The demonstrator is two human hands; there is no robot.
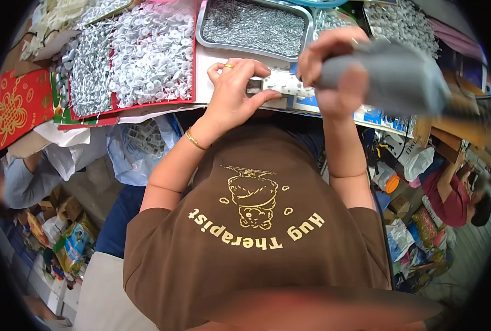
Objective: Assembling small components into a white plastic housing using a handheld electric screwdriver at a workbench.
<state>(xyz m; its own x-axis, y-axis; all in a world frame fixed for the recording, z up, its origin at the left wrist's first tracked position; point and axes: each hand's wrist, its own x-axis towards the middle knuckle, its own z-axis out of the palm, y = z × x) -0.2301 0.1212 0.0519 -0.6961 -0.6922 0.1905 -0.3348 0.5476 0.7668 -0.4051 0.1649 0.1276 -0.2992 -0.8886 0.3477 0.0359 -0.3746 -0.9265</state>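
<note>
My left hand (235,88), with a ring and a bracelet, pinches the left end of a small white plastic piece (283,83) at the table's front edge. A dark grey block shows at that end, between thumb and fingers. Just to the right, my right hand (339,77) is wrapped round a thick grey electric screwdriver (391,77), lying nearly level and smeared by motion. Its tip is hidden behind my fingers, so I cannot tell whether it touches the white piece. A dark cord trails from its right end.
A metal tray (255,27) of small screws stands behind my hands. To the left, a red tray (192,66) holds white round plastic parts and metal screws. A plastic bag (126,160) of small parts hangs below the table edge. Other people (449,193) sit at both sides.
</note>
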